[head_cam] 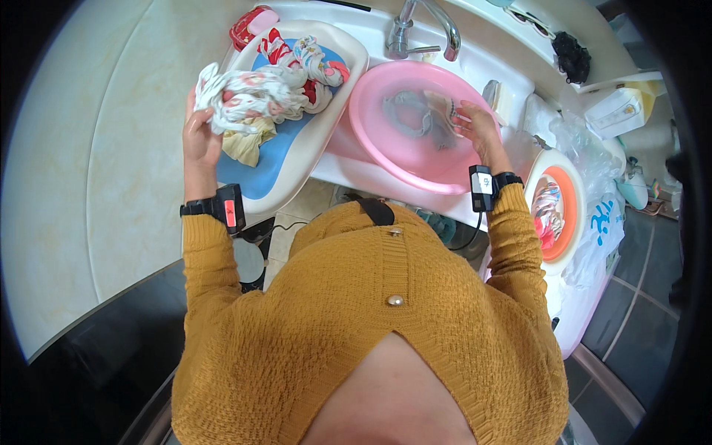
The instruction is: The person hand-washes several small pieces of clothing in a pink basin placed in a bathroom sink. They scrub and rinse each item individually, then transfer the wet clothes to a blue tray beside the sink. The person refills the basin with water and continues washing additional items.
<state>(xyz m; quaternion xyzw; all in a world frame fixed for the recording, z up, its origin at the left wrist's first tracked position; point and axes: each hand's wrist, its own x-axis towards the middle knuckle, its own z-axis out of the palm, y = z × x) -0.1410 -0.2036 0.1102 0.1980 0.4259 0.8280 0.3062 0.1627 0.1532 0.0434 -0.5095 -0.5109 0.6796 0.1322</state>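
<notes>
My left hand (201, 133) holds a wet white cloth with pink and red marks (245, 97) over the left side of a white and blue plastic tub (281, 150). In that tub lie twisted white and red cloths (314, 60) and a pale yellow cloth (247, 146). My right hand (475, 127), fingers spread, is at the right inner side of a pink plastic basin (384, 161). Grey cloth (414, 117) with a light beaded or patterned strip lies in water in the basin, close to my right fingertips. Whether they touch it I cannot tell.
A chrome faucet (399, 39) stands behind the basin on the white sink. A red soap dish (242, 33) with pink soap is at the back left. To the right are an orange and white basin (567, 217) with cloths, plastic bags (595, 245) and a pump bottle (633, 186).
</notes>
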